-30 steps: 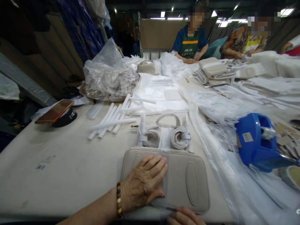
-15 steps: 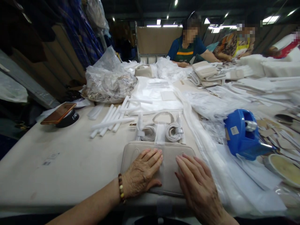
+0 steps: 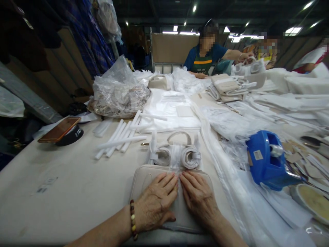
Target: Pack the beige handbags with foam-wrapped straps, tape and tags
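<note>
A light beige bag (image 3: 146, 175) lies flat at the table's near edge. My left hand (image 3: 156, 200), with a beaded bracelet at the wrist, rests flat on its left half, fingers stretched out. On the right half lies my right hand (image 3: 199, 195), its fingers extended and their tips close to those of my left hand near the middle. A clear strip runs down the bag's centre between them. Just beyond the bag sit two wrapped strap rolls (image 3: 162, 156) and a thin handle loop (image 3: 180, 133).
White foam tubes (image 3: 120, 137) and a phone (image 3: 60, 129) on a black round object are at left. A plastic bag of cords (image 3: 120, 99) stands behind. To the right are a blue tape dispenser (image 3: 267, 159) and a bowl (image 3: 312, 202). Across the table, a person (image 3: 205, 58) handles bags.
My right hand has moved left to the bag's middle, beside my left hand, which stays on the bag. The person opposite now holds up a wrapped bag. The view has shifted slightly.
</note>
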Motion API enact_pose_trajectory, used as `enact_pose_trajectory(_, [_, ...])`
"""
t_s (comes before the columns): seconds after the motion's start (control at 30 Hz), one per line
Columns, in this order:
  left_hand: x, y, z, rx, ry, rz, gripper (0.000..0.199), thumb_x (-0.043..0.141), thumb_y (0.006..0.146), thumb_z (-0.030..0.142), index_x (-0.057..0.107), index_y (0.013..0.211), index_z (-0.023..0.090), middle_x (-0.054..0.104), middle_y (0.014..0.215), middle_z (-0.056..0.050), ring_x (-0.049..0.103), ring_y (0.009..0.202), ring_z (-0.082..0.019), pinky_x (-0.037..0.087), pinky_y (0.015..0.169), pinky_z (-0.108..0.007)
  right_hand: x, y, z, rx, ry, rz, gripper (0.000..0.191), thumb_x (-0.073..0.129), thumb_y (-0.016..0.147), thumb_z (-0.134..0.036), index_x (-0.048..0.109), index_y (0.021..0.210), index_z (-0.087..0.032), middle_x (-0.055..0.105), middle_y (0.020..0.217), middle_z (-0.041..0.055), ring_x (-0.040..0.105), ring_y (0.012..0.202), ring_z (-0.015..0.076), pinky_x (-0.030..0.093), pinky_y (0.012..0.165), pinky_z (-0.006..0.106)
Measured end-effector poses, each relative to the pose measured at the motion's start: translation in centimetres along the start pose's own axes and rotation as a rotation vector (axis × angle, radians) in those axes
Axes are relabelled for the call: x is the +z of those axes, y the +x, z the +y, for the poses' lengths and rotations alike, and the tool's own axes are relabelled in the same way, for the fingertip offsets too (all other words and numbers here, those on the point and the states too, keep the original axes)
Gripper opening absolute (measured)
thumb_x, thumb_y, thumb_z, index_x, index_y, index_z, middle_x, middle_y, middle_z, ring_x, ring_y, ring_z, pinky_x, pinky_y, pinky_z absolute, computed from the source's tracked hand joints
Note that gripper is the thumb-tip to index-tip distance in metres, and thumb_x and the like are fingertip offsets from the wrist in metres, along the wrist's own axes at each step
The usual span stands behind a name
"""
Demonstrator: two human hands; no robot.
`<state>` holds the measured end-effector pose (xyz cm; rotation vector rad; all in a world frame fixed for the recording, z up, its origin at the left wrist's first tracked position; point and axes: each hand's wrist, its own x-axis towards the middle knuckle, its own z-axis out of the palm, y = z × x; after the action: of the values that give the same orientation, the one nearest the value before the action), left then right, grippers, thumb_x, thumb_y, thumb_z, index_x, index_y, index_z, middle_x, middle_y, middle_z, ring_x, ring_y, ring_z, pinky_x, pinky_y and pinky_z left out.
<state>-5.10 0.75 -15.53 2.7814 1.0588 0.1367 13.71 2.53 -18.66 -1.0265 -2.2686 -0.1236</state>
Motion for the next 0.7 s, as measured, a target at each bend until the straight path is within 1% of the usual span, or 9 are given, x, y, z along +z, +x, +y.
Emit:
enact_pose_trajectory(0.1, [-0.2,0.0,0.0,0.010,-0.010,-0.017,0.086,0.073,0.064,0.051,0.041,0.129,0.005,0.041,0.139,-0.021,0.032,0.132,-0.032,0.025,0.107,-0.045,-0.4,0.2,0.1,-0.002,0.025,-0.005,0.030,0.044,0.085,-0.008,0.061,0.109,-0.008,0.067,0.103,0.0126,0.057,0.099,0.0251,0.051,0.084,0.042])
enact_pose_trajectory(0.17, [-0.2,-0.1,0.1,0.000,-0.013,-0.012,0.087,0.075,0.063,0.049,0.040,0.129,0.005,0.041,0.139,-0.022,0.031,0.132,-0.033,0.025,0.108,-0.045,-1.0,-0.6,0.0,-0.045,0.068,-0.010,0.031,0.043,0.084,-0.007,0.060,0.110,-0.010,0.066,0.105,0.0117,0.057,0.103,0.0239,0.049,0.088,0.043])
enact_pose_trajectory(0.23, [-0.2,-0.2,0.1,-0.015,-0.020,-0.007,0.087,0.076,0.062,0.047,0.041,0.129,0.004,0.041,0.139,-0.021,0.032,0.132,-0.033,0.025,0.108,-0.045,-1.9,-2.4,-0.4,-0.099,0.120,-0.009,0.032,0.041,0.084,-0.005,0.060,0.109,-0.010,0.066,0.105,0.0116,0.056,0.105,0.0216,0.047,0.092,0.041])
enact_pose_trajectory(0.3, [-0.2,-0.3,0.1,-0.018,-0.028,-0.014,0.085,0.076,0.063,0.047,0.042,0.128,0.005,0.041,0.139,-0.021,0.032,0.132,-0.032,0.024,0.108,-0.044,-2.8,-5.0,-1.2,-0.169,0.139,-0.016,0.030,0.040,0.085,-0.007,0.061,0.106,-0.009,0.067,0.103,0.0117,0.057,0.106,0.0197,0.045,0.094,0.038])
enact_pose_trajectory(0.37, [-0.2,-0.3,0.2,-0.016,-0.035,-0.021,0.084,0.075,0.063,0.047,0.042,0.128,0.005,0.040,0.140,-0.020,0.031,0.132,-0.031,0.023,0.109,-0.044,-3.6,-7.6,-2.0,-0.256,0.087,-0.043,0.029,0.040,0.089,-0.012,0.063,0.106,-0.013,0.069,0.100,0.0081,0.057,0.106,0.0179,0.042,0.097,0.035])
enact_pose_trajectory(0.47, [-0.2,-0.4,0.2,-0.015,-0.028,-0.010,0.084,0.075,0.064,0.047,0.042,0.128,0.005,0.040,0.140,-0.020,0.030,0.133,-0.030,0.023,0.109,-0.043,-3.7,-10.3,-2.9,-0.353,-0.048,-0.060,0.034,0.034,0.093,-0.014,0.065,0.107,-0.021,0.070,0.099,0.0001,0.058,0.104,0.0139,0.027,0.109,0.035])
enact_pose_trajectory(0.53, [-0.1,-0.5,0.3,-0.018,-0.015,0.002,0.084,0.074,0.064,0.048,0.042,0.128,0.005,0.040,0.140,-0.020,0.030,0.133,-0.030,0.022,0.109,-0.043,-3.3,-10.8,-3.3,-0.338,-0.084,-0.046,0.040,0.029,0.095,-0.012,0.065,0.108,-0.022,0.070,0.100,-0.0009,0.057,0.103,0.0123,0.021,0.112,0.034])
enact_pose_trajectory(0.57, [0.0,-0.5,0.3,-0.020,-0.010,0.004,0.084,0.074,0.064,0.048,0.041,0.129,0.005,0.040,0.140,-0.019,0.030,0.133,-0.030,0.022,0.109,-0.043,-3.1,-10.7,-3.5,-0.327,-0.075,-0.027,0.042,0.027,0.095,-0.011,0.065,0.108,-0.022,0.069,0.099,-0.0006,0.057,0.103,0.0121,0.020,0.112,0.034])
enact_pose_trajectory(0.7, [0.0,-0.7,0.3,-0.015,0.004,-0.007,0.085,0.072,0.066,0.051,0.040,0.131,0.006,0.038,0.142,-0.019,0.029,0.133,-0.031,0.021,0.109,-0.042,-2.2,-9.7,-4.5,-0.270,0.013,0.048,0.041,0.027,0.097,-0.012,0.067,0.103,-0.020,0.069,0.092,0.0003,0.058,0.097,0.0126,0.024,0.107,0.033])
